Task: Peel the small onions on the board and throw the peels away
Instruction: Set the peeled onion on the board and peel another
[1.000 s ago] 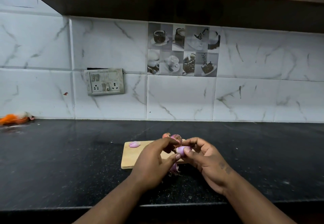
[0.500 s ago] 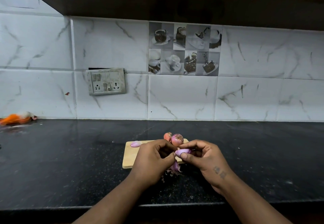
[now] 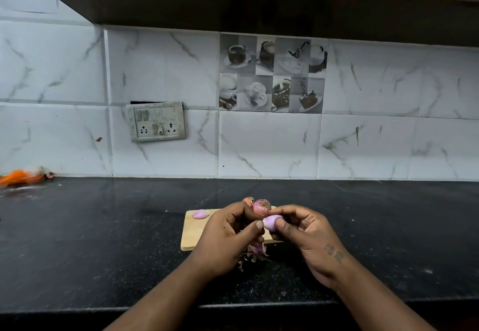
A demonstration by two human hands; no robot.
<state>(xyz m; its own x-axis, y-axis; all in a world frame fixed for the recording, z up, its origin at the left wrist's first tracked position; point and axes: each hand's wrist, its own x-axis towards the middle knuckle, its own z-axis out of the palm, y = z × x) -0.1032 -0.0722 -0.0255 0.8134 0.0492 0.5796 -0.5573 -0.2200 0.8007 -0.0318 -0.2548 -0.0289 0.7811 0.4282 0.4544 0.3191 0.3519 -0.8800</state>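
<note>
A small purple onion (image 3: 270, 221), mostly bare of skin, is pinched between the fingertips of my right hand (image 3: 308, 237) and the thumb of my left hand (image 3: 228, 237), just above the wooden board (image 3: 193, 234). One peeled onion (image 3: 201, 214) lies at the board's far left corner. Two unpeeled onions (image 3: 261, 205) sit at its far edge, behind my fingers. A heap of pink peels (image 3: 255, 253) lies on the counter at the board's near edge, partly hidden under my left hand.
The board rests on a black speckled counter (image 3: 103, 240) whose front edge runs below my wrists. An orange object (image 3: 20, 177) lies at the far left by the tiled wall. A socket panel (image 3: 156, 121) is on the wall.
Both hands have stayed over the board with the same onion. My fingers have shifted on it, and more of its smooth purple surface shows between the fingertips.
</note>
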